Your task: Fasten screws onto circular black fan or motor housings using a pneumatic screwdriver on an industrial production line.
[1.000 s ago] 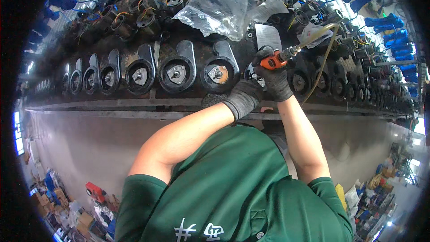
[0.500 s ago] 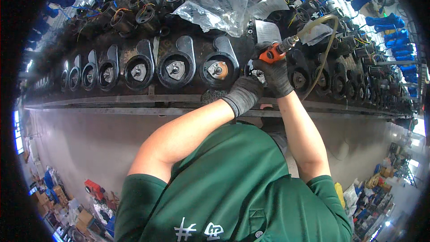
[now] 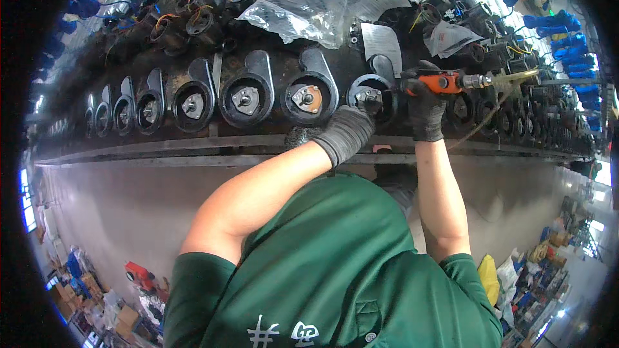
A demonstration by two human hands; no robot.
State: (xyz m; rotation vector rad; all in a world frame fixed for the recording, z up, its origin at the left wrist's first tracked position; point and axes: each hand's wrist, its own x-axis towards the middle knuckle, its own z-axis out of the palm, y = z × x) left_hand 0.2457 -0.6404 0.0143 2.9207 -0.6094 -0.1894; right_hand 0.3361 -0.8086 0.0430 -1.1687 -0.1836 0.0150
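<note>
A row of round black housings is lined up along the dark table (image 3: pixel 193 145) across the middle of the frame. The housing (image 3: pixel 369 96) right of centre is being worked on. The left hand (image 3: pixel 348 132), in a grey knit glove, is laid against the lower rim of that housing with its fingers curled on it, apparently steadying it. The right hand (image 3: pixel 425 106), also gloved, is wrapped tightly around an orange power tool (image 3: pixel 442 82), which is held level just to the right of the housing, its hose fitting pointing toward the right of the frame; whether its tip touches the part cannot be told.

A clear plastic bag (image 3: pixel 316 6) lies above, at the upper centre, with a paper sheet (image 3: pixel 382 42) just behind the housing.

Slippage is judged the main risk: the left fingers sit very near the tool's working end, so a skid off the part could catch the glove. The trailing hose (image 3: pixel 490 113) could snag on neighbouring housings and tug the tool off line.
</note>
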